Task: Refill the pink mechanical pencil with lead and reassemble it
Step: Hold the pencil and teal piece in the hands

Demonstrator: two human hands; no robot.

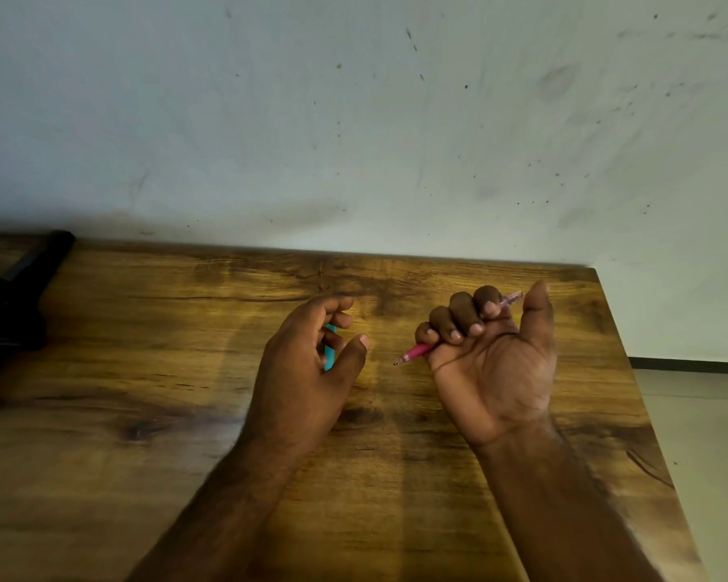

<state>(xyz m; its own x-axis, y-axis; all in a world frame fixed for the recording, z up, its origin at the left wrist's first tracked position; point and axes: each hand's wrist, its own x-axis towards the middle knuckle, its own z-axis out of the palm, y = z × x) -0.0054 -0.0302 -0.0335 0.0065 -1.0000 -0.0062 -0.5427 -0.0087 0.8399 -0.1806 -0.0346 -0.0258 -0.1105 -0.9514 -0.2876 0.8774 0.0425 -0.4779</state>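
My right hand [494,363] is palm up over the wooden table [144,371], fingers curled around the pink mechanical pencil [417,352]. The pencil's tip points left and down toward the table, and its clear purple rear end sticks out between my index finger and thumb. My left hand [307,371] hovers to the left with fingers loosely bent around a small teal lead case [331,348]. Most of that case is hidden behind the fingers.
A black stand or chair part [17,287] sits at the table's far left. A stained pale wall [354,119] rises right behind the table. The table's right edge runs diagonally, with light floor [707,434] beyond it.
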